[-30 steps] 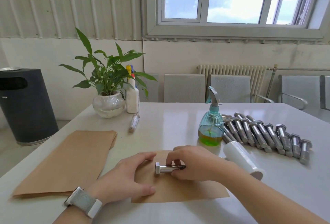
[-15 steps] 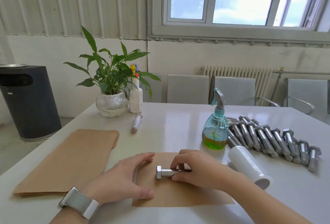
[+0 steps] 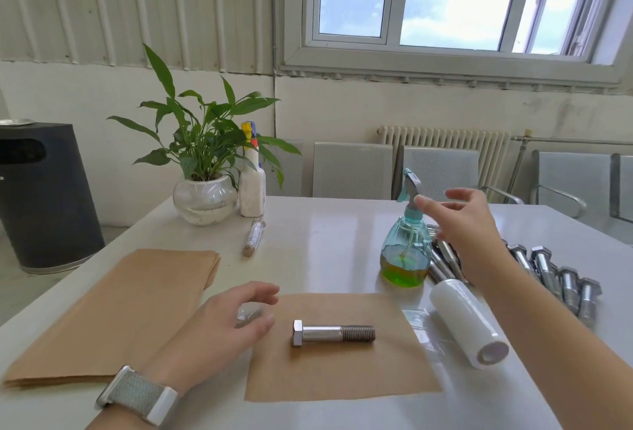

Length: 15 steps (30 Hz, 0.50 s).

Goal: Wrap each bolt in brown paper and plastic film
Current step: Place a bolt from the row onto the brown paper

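A steel bolt (image 3: 331,333) lies alone on a square sheet of brown paper (image 3: 339,371) near the table's front edge, head to the left. My left hand (image 3: 226,323) hovers open just left of the sheet, touching nothing I can see. My right hand (image 3: 462,224) is raised with fingers spread, right beside the head of a blue spray bottle (image 3: 406,251) of green liquid; it holds nothing. A white roll of plastic film (image 3: 467,321) lies right of the sheet. A row of several more bolts (image 3: 555,275) lies behind my right forearm.
A stack of brown paper (image 3: 130,303) lies at the left. A wrapped bolt (image 3: 254,237), a white bottle (image 3: 252,186) and a potted plant (image 3: 205,196) stand at the back. The white table (image 3: 325,241) has chairs (image 3: 352,169) behind it. A black bin (image 3: 41,193) stands at far left.
My right hand let go of the bolt and rose to the spray bottle. My left hand lifted off the paper sheet and drew slightly left. The bolt stays on the sheet.
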Each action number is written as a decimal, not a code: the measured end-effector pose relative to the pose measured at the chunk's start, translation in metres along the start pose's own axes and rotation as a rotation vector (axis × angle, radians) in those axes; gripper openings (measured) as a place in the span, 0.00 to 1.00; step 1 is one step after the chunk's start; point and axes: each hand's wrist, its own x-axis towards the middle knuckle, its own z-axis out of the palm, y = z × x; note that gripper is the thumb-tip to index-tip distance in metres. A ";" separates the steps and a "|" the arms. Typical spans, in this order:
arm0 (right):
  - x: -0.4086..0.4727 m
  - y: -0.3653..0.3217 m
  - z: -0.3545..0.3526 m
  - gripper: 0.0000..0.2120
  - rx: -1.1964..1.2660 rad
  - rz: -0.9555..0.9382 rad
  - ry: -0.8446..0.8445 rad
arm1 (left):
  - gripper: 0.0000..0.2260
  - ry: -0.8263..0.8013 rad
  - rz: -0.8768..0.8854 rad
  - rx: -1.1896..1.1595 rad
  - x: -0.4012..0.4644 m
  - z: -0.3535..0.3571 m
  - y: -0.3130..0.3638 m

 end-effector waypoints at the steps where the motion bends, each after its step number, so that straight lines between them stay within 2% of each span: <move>1: 0.009 0.004 0.000 0.36 -0.031 0.032 -0.016 | 0.12 0.039 0.009 -0.001 0.001 0.000 0.000; 3: 0.022 0.014 0.007 0.47 -0.139 0.038 -0.117 | 0.10 0.104 0.018 -0.004 0.002 0.001 0.001; 4: 0.028 0.019 0.012 0.48 -0.177 0.026 -0.192 | 0.10 0.129 0.020 -0.004 0.003 0.001 0.001; 7: 0.040 0.022 0.021 0.40 -0.229 0.012 -0.369 | 0.09 0.181 0.017 0.006 0.002 0.000 0.003; 10: 0.049 0.023 0.022 0.31 -0.204 -0.004 -0.366 | 0.11 0.245 -0.011 -0.007 0.003 0.001 0.004; 15: 0.049 0.022 0.029 0.19 -0.226 -0.065 -0.322 | 0.14 0.560 -0.124 -0.080 0.006 -0.007 0.005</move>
